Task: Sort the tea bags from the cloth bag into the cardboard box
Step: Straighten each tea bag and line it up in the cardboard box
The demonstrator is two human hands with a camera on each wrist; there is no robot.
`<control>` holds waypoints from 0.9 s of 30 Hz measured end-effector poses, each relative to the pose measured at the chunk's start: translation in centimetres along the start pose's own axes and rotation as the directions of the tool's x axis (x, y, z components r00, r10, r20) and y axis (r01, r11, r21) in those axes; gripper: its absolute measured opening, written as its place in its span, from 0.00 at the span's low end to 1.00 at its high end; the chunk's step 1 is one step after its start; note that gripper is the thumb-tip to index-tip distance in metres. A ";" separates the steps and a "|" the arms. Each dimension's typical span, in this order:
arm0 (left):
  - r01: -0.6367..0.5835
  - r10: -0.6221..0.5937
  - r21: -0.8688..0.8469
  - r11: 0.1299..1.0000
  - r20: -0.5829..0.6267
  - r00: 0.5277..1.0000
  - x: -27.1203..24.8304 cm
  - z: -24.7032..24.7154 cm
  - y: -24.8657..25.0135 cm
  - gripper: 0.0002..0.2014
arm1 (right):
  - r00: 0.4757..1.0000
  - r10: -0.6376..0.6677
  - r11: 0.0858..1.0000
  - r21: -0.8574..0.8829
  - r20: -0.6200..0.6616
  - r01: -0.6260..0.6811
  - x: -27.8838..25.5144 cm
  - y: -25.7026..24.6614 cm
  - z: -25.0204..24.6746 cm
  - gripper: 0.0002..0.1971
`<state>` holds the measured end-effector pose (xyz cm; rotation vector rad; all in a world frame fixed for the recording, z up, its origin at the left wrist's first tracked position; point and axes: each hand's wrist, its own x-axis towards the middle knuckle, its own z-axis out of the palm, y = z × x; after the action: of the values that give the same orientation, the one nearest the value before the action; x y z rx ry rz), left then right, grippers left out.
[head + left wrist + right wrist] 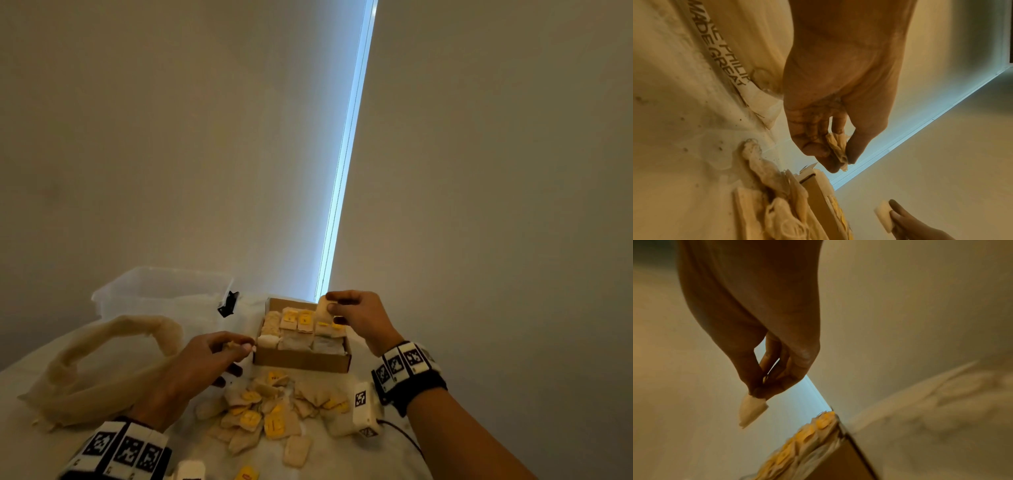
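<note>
The cardboard box (301, 359) is open on top, but tea bags fill its rows nearly to the rim. The right hand (359, 317) hangs over its far right corner and the left hand (202, 356) is just beside its left wall. A loose heap of tea bags (270, 411) covers the desk (342, 459) before the box. The cloth bag (102, 370) lies to the left, with a clear tub (161, 291) behind it.

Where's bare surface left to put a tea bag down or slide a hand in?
Bare white cloth right of the brown cardboard box, and between the beige cloth bag and clear plastic tub. Crowded: the loose tea bag pile fronting the box, and the nearly full box itself.
</note>
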<state>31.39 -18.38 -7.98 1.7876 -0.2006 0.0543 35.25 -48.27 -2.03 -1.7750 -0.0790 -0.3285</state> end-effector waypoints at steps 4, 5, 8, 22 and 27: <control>-0.010 0.010 -0.029 1.000 -0.014 1.000 0.0 -0.1 0.0 0.06 | 0.999 0.021 0.986 -0.166 0.048 -0.013 1.3 0.1 0.0 0.16; -0.009 0.009 -0.032 0.999 -0.022 1.000 -0.1 -0.1 0.0 0.06 | 0.996 0.033 0.982 -0.187 0.084 -0.017 1.3 0.1 0.5 0.17; 0.010 -0.010 -0.016 1.000 -0.028 1.000 -0.2 -0.2 -0.1 0.06 | 0.980 0.034 0.978 -0.207 0.198 0.008 0.8 0.2 2.6 0.19; -0.210 0.023 0.782 0.586 0.242 0.970 10.2 2.3 3.2 0.16 | 0.972 -0.013 0.952 -0.295 0.234 0.083 1.1 2.4 3.8 0.21; -0.247 -0.040 0.860 0.447 0.295 0.955 12.6 2.3 2.9 0.18 | 0.973 -0.010 0.939 -0.332 0.230 0.088 1.4 3.0 3.3 0.21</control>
<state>43.10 -22.63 -3.85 2.8806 -0.5735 -0.0089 37.83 -45.94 -5.18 -2.1537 -0.2420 -0.1811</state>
